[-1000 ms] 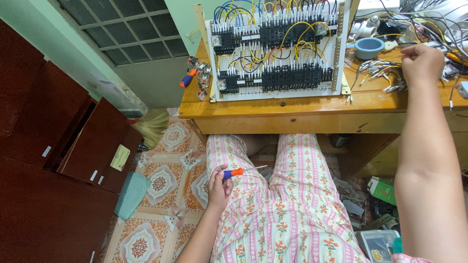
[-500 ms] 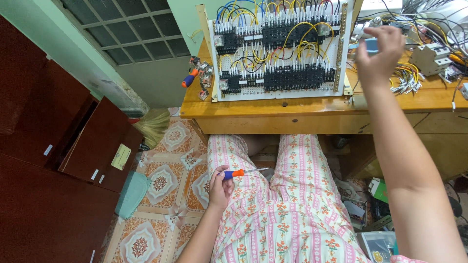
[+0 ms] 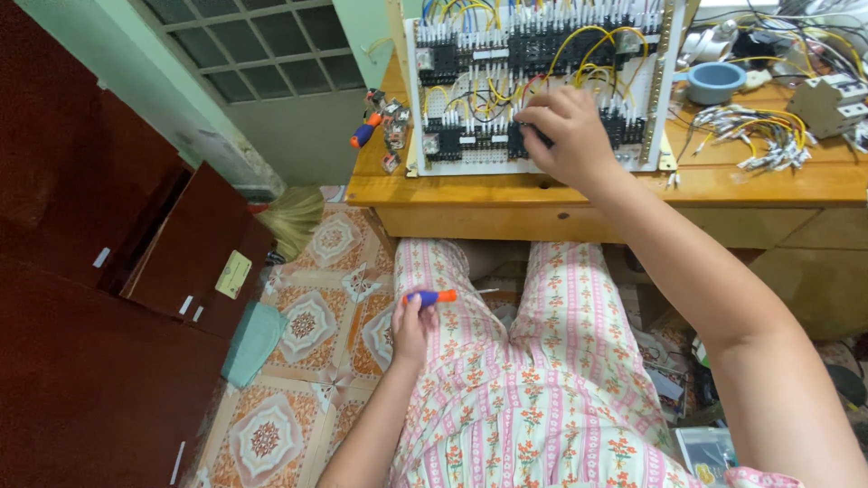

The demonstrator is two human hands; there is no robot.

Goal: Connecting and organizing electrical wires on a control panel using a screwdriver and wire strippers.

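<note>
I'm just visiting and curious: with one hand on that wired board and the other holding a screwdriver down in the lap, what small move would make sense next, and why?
Probably raise the left hand with the screwdriver toward the panel. The right hand rests its fingertips on the lower row of black terminal blocks, while the tool lies idle over the lap, far from the board.

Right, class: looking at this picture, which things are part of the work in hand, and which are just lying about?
In use:
- wiring panel, touched by the right hand
- screwdriver, held in the left hand

Lying about:
- blue bowl
- loose wire bundle
- second screwdriver at the table edge
- broom
- green cloth on the floor
</note>
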